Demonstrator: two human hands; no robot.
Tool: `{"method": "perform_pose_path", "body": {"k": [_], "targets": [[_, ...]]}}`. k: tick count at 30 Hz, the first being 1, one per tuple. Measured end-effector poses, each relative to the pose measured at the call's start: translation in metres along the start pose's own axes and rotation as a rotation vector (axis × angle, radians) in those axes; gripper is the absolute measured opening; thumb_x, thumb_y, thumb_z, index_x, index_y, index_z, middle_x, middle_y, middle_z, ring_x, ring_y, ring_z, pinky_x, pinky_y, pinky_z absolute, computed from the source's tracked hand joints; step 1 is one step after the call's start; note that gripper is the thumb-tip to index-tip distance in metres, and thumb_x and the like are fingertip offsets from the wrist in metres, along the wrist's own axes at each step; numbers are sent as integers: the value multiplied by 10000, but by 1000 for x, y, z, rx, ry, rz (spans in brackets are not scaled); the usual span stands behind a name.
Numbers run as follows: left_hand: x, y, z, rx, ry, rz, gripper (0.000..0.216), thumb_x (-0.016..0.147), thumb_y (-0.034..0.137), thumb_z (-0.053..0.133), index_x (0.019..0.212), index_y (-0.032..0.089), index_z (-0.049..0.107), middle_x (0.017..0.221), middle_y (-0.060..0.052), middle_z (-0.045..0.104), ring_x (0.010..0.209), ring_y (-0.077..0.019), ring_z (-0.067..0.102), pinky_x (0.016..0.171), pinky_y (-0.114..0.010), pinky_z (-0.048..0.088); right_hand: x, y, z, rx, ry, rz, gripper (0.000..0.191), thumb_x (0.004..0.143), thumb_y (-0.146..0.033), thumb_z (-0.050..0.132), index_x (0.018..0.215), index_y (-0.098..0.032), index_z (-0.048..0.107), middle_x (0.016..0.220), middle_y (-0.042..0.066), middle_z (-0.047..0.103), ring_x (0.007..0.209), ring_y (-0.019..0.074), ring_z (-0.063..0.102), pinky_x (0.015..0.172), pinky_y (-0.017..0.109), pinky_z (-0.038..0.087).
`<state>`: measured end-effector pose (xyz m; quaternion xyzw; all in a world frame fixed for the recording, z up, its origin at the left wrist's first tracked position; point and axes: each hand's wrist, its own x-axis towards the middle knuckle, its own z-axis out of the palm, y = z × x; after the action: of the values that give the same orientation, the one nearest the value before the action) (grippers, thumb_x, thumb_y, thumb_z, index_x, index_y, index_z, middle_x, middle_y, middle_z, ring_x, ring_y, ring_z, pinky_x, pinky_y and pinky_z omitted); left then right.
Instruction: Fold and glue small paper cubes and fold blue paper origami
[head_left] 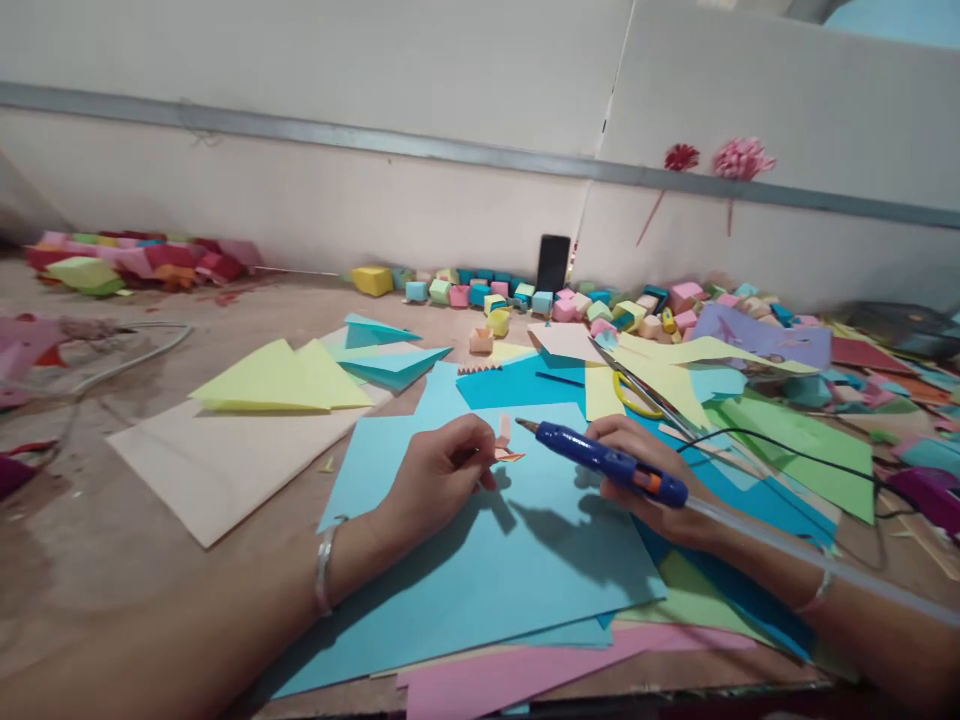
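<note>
Reaching in nearest the camera with the left forearm (225,625), with a silvery bangle (325,570) at its wrist. Pinching a small folded peach paper piece (505,437) at the fingertips of the left hand (442,460), with thumb and forefinger closed on it, just above a light-blue sheet (465,590). Gripping a blue pen-shaped tool (606,459) in the right hand (645,445), with fingers wrapped round its barrel and its metal tip near the peach piece; cannot tell any contact between them. Can see a translucent rod (810,554) running from its back end. Farther out, can make out a toothed peach strip (480,369), pale-yellow folded sheets (274,380) to the left on the table (277,310), then a row of paper cubes (478,294) and an upright dark phone (553,263) by the wall (300,190).
</note>
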<state>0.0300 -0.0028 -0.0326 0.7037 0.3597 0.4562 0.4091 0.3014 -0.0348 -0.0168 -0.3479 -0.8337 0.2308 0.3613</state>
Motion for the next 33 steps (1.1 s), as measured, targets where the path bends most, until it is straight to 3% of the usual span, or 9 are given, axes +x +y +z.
{"method": "perform_pose_path", "body": {"k": [4, 11, 15, 25, 33], "targets": [[1, 1, -2, 24, 6, -18, 121, 803, 94, 541, 711, 171, 533, 754, 6, 651, 546, -111, 666, 472, -203, 503, -4, -1, 4, -7, 33, -46, 161, 893, -353, 627, 939, -220, 548, 1003, 73, 582, 898, 191, 584, 779, 315, 489], [-1, 3, -3, 154, -44, -9, 106, 812, 94, 541, 746, 171, 572, 794, -21, 713, 584, -115, 677, 517, -208, 517, -8, -4, 9, -30, 5, 52, 213, 891, -411, 618, 836, -226, 528, 941, 63, 579, 822, 184, 586, 700, 304, 502], [-1, 4, -3, 189, -30, -9, 121, 798, 75, 530, 744, 176, 569, 791, -8, 722, 578, -111, 679, 522, -200, 513, -6, -8, 10, -56, 40, 29, 243, 886, -424, 618, 801, -223, 511, 906, 60, 576, 776, 183, 588, 659, 305, 498], [0, 5, -3, 228, -32, 23, 164, 761, 32, 484, 725, 175, 556, 713, 27, 677, 548, -99, 671, 515, -182, 475, -11, -2, 11, -131, -10, 34, 187, 885, -322, 629, 806, -220, 494, 948, 45, 565, 808, 166, 590, 696, 284, 500], [1, 5, -1, 123, -68, -19, 165, 743, 33, 478, 726, 179, 551, 704, 40, 641, 532, -90, 656, 492, -170, 476, -9, -3, 9, -180, -37, 11, 189, 858, -297, 667, 789, -223, 506, 924, 45, 598, 799, 174, 604, 685, 289, 508]]}}
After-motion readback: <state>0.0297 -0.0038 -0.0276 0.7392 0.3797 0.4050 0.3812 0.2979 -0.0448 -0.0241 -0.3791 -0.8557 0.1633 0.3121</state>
